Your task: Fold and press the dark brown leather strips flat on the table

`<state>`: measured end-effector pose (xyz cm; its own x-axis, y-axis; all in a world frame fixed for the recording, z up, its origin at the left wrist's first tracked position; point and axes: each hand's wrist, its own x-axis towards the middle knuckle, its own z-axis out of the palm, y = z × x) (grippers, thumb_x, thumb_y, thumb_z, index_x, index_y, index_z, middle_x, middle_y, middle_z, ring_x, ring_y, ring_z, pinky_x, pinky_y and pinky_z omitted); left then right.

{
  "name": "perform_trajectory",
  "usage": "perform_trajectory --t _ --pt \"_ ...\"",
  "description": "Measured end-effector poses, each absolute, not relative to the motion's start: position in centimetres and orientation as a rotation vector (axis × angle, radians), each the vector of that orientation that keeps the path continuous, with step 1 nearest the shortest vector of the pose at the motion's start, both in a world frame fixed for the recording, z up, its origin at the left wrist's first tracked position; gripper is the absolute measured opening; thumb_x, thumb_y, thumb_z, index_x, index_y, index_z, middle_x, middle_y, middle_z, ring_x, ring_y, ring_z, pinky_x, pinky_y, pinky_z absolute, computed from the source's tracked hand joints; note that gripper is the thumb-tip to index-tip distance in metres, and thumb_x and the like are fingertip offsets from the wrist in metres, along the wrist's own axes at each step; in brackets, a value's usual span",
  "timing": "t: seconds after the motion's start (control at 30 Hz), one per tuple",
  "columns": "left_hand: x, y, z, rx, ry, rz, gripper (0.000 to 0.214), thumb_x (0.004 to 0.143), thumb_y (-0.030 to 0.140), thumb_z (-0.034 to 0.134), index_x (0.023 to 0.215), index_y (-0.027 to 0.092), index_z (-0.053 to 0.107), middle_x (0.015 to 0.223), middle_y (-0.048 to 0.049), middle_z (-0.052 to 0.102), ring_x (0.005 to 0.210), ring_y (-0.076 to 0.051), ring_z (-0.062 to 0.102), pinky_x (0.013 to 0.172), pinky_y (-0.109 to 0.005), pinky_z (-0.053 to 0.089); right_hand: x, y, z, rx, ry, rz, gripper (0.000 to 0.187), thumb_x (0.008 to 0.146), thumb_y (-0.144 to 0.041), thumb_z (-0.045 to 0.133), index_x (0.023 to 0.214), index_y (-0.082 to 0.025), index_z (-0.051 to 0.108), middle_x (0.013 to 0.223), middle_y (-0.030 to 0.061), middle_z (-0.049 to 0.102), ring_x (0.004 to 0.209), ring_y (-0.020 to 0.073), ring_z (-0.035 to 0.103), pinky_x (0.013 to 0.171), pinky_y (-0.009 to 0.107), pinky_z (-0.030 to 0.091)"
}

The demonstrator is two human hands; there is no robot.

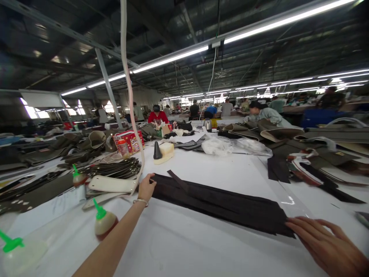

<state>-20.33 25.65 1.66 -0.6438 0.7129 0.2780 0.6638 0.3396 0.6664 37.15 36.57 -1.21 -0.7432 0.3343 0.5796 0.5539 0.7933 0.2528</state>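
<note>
White table: dark strips fanned mid-table, green-capped bottle (upright) near left, black cone behind.

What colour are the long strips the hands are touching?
Dark brown, nearly black strips; head view.

We stand on a busy leather-goods factory floor. Long fluorescent tube lights run under the dark metal roof across the top of the frame. Below, long white worktables carry dark cut leather strips, olive bag panels and green-capped glue bottles. Workers line the centre background.
</note>
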Motion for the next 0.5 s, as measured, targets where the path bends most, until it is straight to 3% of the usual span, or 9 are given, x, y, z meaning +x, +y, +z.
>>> perform_trajectory --t 0.3,0.5 --pt "-22.0 25.9 -1.2 1.348 2.675 0.997 0.033 0.093 0.034 0.057 0.121 0.017 0.054 0.115 -0.0077 0.059 0.096 -0.021 0.061 0.083 -0.041 0.053 35.9 37.3 -3.8 -0.756 -2.523 -0.654 0.051 0.080 -0.001 0.048 0.117 -0.035 0.054 0.100 0.0135 0.064 0.091 0.0308 0.061 0.073 0.050 0.041" --pt "-21.3 25.6 -1.7 1.404 2.837 0.872 0.032 0.092 0.033 0.059 0.119 0.017 0.055 0.119 -0.0081 0.057 0.103 -0.023 0.058 0.088 -0.045 0.050 35.4 37.4 -4.3 -0.775 -2.448 -0.506 0.064 0.083 -0.010 0.045 0.138 -0.041 0.034 0.098 0.0132 0.064 0.087 0.0324 0.061 0.069 0.051 0.039"
